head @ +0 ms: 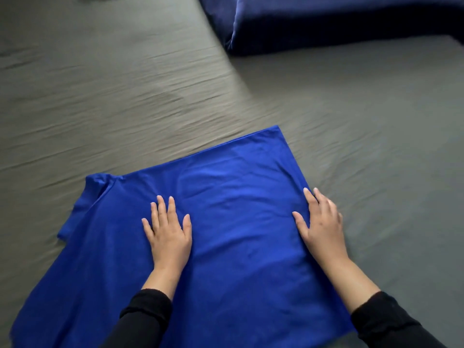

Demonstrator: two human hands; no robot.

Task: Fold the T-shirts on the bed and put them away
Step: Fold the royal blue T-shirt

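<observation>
A bright blue T-shirt (pixel 226 197) lies spread flat on the grey bed sheet (pixel 100 96), close to me. One sleeve sticks out at its left edge, a little bunched. My left hand (pixel 168 232) lies flat on the cloth left of the shirt's middle, fingers straight and spread. My right hand (pixel 320 222) rests flat on the shirt's right edge, fingers straight and pointing away from me. Neither hand grips the fabric. Black sleeves cover both forearms.
A dark navy pillow or folded duvet (pixel 326 21) lies at the top right of the bed. The wrinkled grey sheet stretches far to the left and behind the shirt, and also to its right.
</observation>
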